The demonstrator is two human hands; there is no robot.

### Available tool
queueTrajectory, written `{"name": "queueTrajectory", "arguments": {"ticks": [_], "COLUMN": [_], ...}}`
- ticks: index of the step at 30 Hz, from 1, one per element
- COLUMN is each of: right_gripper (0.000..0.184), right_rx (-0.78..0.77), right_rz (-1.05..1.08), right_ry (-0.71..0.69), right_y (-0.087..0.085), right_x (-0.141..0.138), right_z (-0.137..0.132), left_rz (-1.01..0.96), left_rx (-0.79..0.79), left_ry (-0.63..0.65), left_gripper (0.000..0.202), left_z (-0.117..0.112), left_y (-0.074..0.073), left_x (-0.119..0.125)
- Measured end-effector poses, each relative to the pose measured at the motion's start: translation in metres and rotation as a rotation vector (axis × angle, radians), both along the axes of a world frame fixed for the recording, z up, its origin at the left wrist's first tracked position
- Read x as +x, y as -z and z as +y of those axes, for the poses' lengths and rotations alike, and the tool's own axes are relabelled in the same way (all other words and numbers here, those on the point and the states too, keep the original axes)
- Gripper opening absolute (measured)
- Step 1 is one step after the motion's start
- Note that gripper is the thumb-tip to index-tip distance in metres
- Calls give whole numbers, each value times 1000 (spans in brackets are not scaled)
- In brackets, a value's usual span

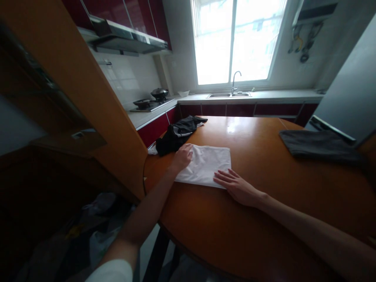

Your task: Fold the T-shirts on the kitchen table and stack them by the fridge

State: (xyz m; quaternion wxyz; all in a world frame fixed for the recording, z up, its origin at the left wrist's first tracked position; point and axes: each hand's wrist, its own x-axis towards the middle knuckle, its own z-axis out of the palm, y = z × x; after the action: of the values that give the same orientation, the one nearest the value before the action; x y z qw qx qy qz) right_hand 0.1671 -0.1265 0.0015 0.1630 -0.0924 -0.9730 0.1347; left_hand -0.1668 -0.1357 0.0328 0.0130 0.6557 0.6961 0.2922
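Note:
A folded white cloth garment (pixel 205 164) lies flat on the wooden table (pixel 249 231), somewhat wrinkled. My left hand (pixel 182 157) is at its left edge, fingers curled and closed on the fabric there. On the lower right corner of the garment, my right hand (pixel 235 186) rests flat and open, its fingers stretched out over the cloth. Just beyond my left hand is a heap of black and grey clothing (pixel 179 133), with a bit of white showing under it.
A folded dark grey cloth (pixel 317 145) lies on the table's right side. Behind the table are a counter with a sink (pixel 229 95) and a stove with a lidded pan (pixel 159 93). A wooden cabinet side (pixel 108 90) stands close on the left; a fridge (pixel 352 86) is at right.

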Motion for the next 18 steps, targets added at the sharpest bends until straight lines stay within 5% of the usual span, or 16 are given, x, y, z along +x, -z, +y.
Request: {"name": "queueTrajectory", "arguments": {"ticks": [3, 9, 15, 18], "right_gripper": [70, 71, 52, 47], "right_rx": [2, 4, -72, -135], "right_rz": [-13, -30, 78, 237], "right_ry": [-1, -30, -38, 135], "right_y": [-2, -3, -1, -6], "right_x": [0, 0, 0, -16], "right_z": [0, -1, -3, 14], "left_rz": [155, 197, 179, 203], "left_rx": [-112, -325, -381, -304], "left_ry": [151, 5, -50, 19], "left_gripper": [53, 62, 63, 60], "left_z": [6, 6, 20, 37], "left_y": [11, 28, 19, 12], "left_x": [23, 4, -6, 2]}}
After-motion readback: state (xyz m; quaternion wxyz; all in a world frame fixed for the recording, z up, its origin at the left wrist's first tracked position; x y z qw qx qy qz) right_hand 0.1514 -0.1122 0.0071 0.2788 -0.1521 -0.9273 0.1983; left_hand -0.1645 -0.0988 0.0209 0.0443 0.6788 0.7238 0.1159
